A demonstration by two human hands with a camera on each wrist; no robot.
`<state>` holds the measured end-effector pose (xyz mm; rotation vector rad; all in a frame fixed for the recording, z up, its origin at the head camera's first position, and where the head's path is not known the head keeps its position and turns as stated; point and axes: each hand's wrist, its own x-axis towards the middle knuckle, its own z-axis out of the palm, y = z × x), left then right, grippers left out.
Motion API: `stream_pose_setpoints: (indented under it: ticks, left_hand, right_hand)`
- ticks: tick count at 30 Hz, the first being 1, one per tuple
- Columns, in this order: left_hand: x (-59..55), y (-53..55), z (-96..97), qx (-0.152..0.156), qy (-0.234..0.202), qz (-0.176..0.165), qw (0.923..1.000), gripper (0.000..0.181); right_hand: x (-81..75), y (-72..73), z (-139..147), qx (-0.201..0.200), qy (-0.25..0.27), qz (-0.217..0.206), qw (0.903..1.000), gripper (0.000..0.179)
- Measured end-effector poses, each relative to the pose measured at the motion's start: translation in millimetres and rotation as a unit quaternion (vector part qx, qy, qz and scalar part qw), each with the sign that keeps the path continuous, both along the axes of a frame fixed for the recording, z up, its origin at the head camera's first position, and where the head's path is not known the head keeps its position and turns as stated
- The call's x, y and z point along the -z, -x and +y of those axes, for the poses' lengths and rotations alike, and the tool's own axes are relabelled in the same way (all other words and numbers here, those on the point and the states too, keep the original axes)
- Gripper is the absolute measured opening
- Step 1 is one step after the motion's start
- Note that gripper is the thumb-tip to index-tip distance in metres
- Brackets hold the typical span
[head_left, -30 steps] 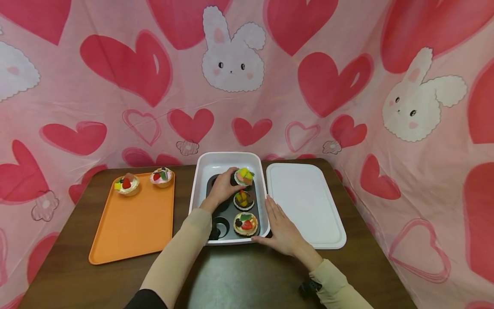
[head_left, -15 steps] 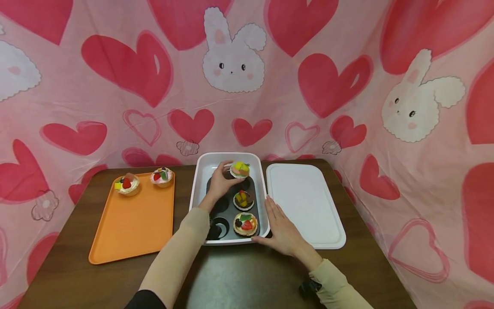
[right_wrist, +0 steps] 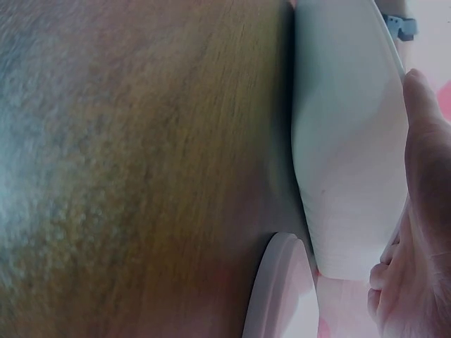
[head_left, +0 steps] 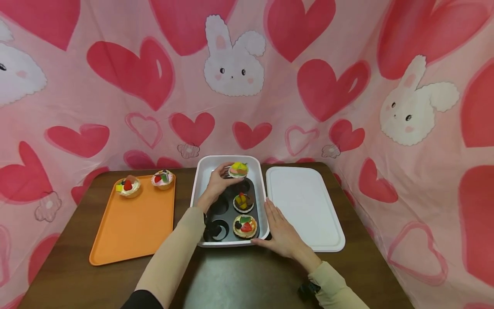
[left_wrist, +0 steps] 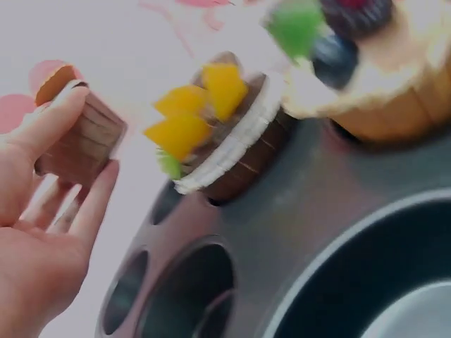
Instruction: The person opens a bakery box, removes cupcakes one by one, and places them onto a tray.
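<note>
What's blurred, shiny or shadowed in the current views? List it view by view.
Head: pale sheen on the table in front of the white tub. Left wrist: the berry-topped tart is blurred, and the backdrop behind the held cupcake looks washed out. Right wrist: the table's grain looks smeared, with bluish glare at the left edge and a dark shadow along the tub's base.

We see pink cloth [head_left: 278,103] with red hearts [head_left: 133,73] and white rabbits [head_left: 233,76] — plus an orange tray [head_left: 135,227], white box [head_left: 203,184], grey tin [head_left: 230,214], yellow-topped tart [head_left: 238,170], brown table [head_left: 239,279].
</note>
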<state>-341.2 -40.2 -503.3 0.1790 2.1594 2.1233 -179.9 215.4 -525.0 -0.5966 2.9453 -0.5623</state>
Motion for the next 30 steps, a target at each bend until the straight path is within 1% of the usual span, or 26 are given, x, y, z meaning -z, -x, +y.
stream_pose_setpoints:
  ticks: [2, 4, 6, 8, 10, 13, 16, 20, 24, 26, 30]
  left_hand:
    - [-2.0, -1.6, -2.6, 0.021, -0.042, -0.028, 0.9985, 0.072]
    - [-5.5, -3.3, -4.7, 0.042, -0.094, -0.056, 0.9931, 0.073]
    - [-9.2, -4.8, -6.0, 0.056, -0.132, -0.072, 0.9869, 0.071]
    - [-12.7, -6.3, -6.9, 0.061, -0.152, -0.079, 0.9832, 0.067]
    - [-15.2, -8.0, -8.1, 0.059, -0.156, -0.083, 0.9825, 0.064]
    - [-19.5, -12.7, -11.1, 0.058, -0.136, -0.082, 0.9855, 0.066]
    - [-24.7, -19.9, -18.2, 0.057, -0.092, -0.073, 0.9914, 0.071]
    - [-31.9, -30.4, -34.0, 0.056, -0.026, -0.047, 0.997, 0.073]
    - [-35.7, -40.8, -53.8, 0.042, 0.016, -0.026, 0.9987, 0.071]
    - [-37.0, -46.5, -63.4, 0.032, 0.025, -0.02, 0.999, 0.071]
    - [-38.7, -58.4, -80.1, 0.011, 0.026, -0.013, 0.9995, 0.071]
  right_hand:
    - [2.2, -1.2, 0, -0.001, -0.005, -0.003, 1.0, 0.134]
    - [3.2, -1.9, 1, -0.001, -0.006, -0.001, 1.0, 0.134]
    - [3.4, -2.1, 2, 0.001, -0.004, 0.003, 1.0, 0.133]
    - [3.2, -2.1, 2, 0.001, -0.002, 0.004, 1.0, 0.133]
    - [2.8, -2.3, 3, 0.001, -0.001, 0.002, 1.0, 0.133]
    - [3.7, -1.6, 3, -0.002, -0.005, 0.0, 1.0, 0.134]
    - [4.6, -1.2, 2, -0.003, -0.006, -0.001, 1.0, 0.134]
    - [4.0, -1.2, 1, -0.002, 0.001, -0.004, 1.0, 0.134]
    - [2.3, -0.5, 1, -0.002, 0.011, -0.011, 0.9999, 0.134]
    - [1.4, 0.0, 1, -0.003, 0.013, -0.013, 0.9998, 0.135]
    - [1.0, 1.1, 1, -0.003, 0.014, -0.012, 0.9998, 0.135]
